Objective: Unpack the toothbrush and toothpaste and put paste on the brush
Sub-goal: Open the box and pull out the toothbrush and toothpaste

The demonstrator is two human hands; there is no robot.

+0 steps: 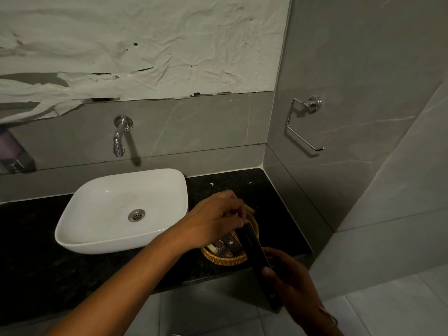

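Observation:
A long, narrow black box (254, 246) is held tilted above the counter's front edge. My right hand (288, 280) grips its lower end, thumb across the front. My left hand (215, 219) pinches at the box's upper end, fingers closed on the flap or something pale there; what it holds is hidden. Under both hands sits a round woven basket (225, 259) with small dark packets (232, 242) and a pale bar inside. No toothbrush or toothpaste is in sight.
A white vessel sink (121, 209) stands on the black granite counter (48, 263), left of the basket, under a wall tap (120, 137). A chrome ring holder (305, 122) hangs on the right wall. A soap dispenser (13, 151) sits far left.

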